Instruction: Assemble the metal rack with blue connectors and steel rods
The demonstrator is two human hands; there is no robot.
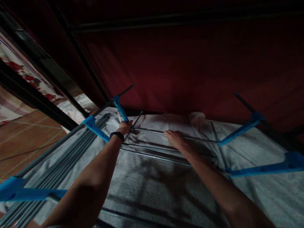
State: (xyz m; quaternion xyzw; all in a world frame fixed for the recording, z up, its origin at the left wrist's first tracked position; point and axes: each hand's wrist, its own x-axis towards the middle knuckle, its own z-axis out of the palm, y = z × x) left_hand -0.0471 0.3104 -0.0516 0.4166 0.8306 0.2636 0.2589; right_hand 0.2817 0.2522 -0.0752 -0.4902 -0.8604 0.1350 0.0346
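Note:
A frame of grey metal tubes and blue plastic brackets stands over a light cloth. With a dark band on its wrist, my left hand (pixel 124 127) is closed around the lower end of a blue bracket (pixel 121 109), where it meets a thin cross tube. My right hand (pixel 174 138) has its fingers curled over that same metal tube (pixel 152 130), near its middle. The tube runs on to another blue bracket (pixel 239 131) at the right. Below it lie more parallel tubes (pixel 152 155). My palms and some fingertips are hidden.
Loose grey tubes (pixel 68 155) lie bundled on the left side of the cloth (pixel 142 180). Behind the frame hangs a dark red curtain (pixel 180 72) between black bars. Tiled floor (pixel 28 136) and a floral fabric (pixel 26 72) show at the left.

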